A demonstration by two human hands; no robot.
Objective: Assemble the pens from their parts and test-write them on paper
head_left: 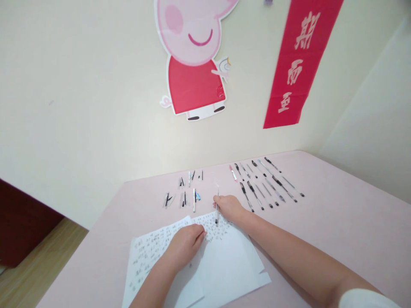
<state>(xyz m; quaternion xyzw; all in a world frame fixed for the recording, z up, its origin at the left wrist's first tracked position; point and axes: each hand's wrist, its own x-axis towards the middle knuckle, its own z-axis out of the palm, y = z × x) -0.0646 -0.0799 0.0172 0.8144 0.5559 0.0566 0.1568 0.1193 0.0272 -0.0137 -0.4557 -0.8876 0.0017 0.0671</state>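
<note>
My right hand (230, 208) pinches a clear-barrelled pen (217, 215) above the top edge of the paper, near the middle of the table. The pen stands nearly upright in view, its dark end over the handwriting. My left hand (185, 245) rests on the sheets with its fingers curled together; whatever they may hold is hidden. Beneath that hand lies a sheet covered in handwriting (146, 250). Another sheet (233, 265) lies at the right, with small dark writing along its upper part and blank paper below.
Two rows of pens (255, 196) lie at the right on the pink table (105, 239). Left of centre are small groups of caps and pen parts (183, 198), with a pale green pen (194, 201) among them. A wall with a pig cutout (195, 85) rises behind.
</note>
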